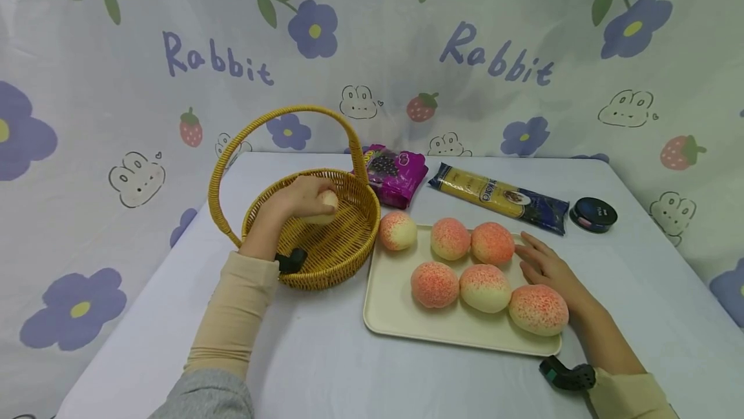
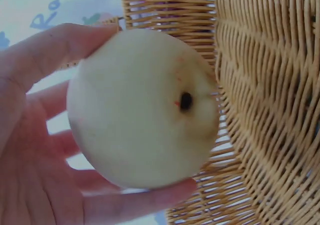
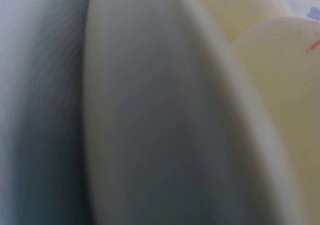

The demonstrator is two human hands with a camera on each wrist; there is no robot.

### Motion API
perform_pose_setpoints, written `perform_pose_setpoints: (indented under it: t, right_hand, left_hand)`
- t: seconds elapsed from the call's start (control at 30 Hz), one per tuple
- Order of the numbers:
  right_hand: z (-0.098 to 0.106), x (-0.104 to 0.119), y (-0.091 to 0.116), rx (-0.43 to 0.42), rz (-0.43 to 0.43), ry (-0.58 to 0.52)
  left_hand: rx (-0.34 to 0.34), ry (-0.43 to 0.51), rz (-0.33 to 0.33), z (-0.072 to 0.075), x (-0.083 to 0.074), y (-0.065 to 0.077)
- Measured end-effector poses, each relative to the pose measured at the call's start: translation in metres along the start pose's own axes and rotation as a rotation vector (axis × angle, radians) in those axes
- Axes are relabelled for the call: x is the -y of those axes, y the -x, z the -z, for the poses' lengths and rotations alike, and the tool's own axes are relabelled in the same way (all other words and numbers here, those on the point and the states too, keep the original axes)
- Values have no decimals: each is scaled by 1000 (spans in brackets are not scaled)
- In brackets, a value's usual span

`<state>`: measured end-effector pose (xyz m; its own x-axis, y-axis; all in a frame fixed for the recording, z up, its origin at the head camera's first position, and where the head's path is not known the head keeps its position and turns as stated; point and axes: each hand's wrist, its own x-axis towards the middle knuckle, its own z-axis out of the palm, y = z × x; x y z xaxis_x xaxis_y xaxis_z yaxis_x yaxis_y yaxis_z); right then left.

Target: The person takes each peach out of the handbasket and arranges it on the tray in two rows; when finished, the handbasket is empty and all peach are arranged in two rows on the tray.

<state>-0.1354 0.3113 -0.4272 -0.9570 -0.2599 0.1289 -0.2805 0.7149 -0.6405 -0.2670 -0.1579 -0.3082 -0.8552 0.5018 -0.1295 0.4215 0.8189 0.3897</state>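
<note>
My left hand (image 1: pixel 302 199) is over the wicker basket (image 1: pixel 349 267), gripping a pale peach (image 2: pixel 135 110) with a small dark hole at one end. Thumb and fingers curl round its sides in the left wrist view, close to the woven wall. Several pink-speckled peaches lie on the cream tray (image 1: pixel 401 327), among them a large one (image 1: pixel 538 310) at the near right corner. Beside the tray's right edge, my right hand (image 1: pixel 549 270) has its fingers extended, nearest that peach and another peach (image 1: pixel 493 243). The right wrist view has only the blurred tray rim (image 3: pixel 240 85) and peaches (image 3: pixel 285 70).
A tall arched handle (image 1: pixel 217 180) rises from the basket. Behind the tray are a purple snack bag (image 1: pixel 401 177), a long blue and yellow pasta packet (image 1: pixel 500 196) and a round dark tin (image 1: pixel 593 214). A patterned curtain hangs behind the white table (image 1: pixel 325 361).
</note>
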Motion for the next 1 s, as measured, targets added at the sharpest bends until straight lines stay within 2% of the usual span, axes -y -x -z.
perform_pose_setpoints:
  t: [0.13, 0.33, 0.53, 0.77, 1.0]
  right_hand:
    - [1, 0, 0, 11, -14, 1]
    - [1, 0, 0, 16, -24, 9]
    - [1, 0, 0, 18, -35, 4]
    - [0, -1, 0, 11, -18, 5]
    - [1, -2, -2, 18, -18, 9]
  left_hand:
    - [-54, -6, -60, 5, -8, 1]
    - [-89, -8, -111, 8, -20, 6]
    - [-151, -17, -171, 12, -40, 15]
    - [-270, -98, -332, 11, -62, 26]
    - [-411, -142, -519, -3, -76, 36]
